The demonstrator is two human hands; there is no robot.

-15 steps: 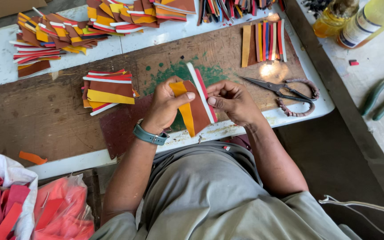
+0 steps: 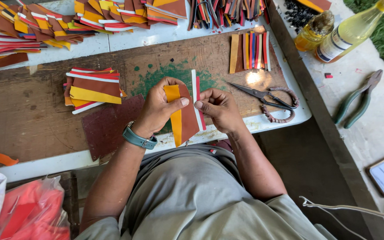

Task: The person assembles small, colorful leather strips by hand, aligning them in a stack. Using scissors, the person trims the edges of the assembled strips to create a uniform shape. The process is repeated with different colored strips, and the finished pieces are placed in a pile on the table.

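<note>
— What do the hands hold?

— The left hand (image 2: 158, 106) pinches a brown leather panel (image 2: 188, 116) with a yellow strip (image 2: 174, 114) on it, thumb clamped across the front. The right hand (image 2: 216, 108) closes thumb and finger on the thin red-and-white strips (image 2: 196, 95) along the panel's edge.

— And around the panel?

— It is held above the near edge of the wooden tabletop (image 2: 23, 111). A dark brown sheet (image 2: 107, 126) lies just left of it, a stack of cut pieces (image 2: 93, 89) farther left. Scissors (image 2: 265, 95) lie to its right, pliers (image 2: 356, 104) well beyond them. Past the panel are upright coloured strips (image 2: 250, 51), then heaps of pieces (image 2: 45, 22) and two oil bottles (image 2: 334, 31).
</note>
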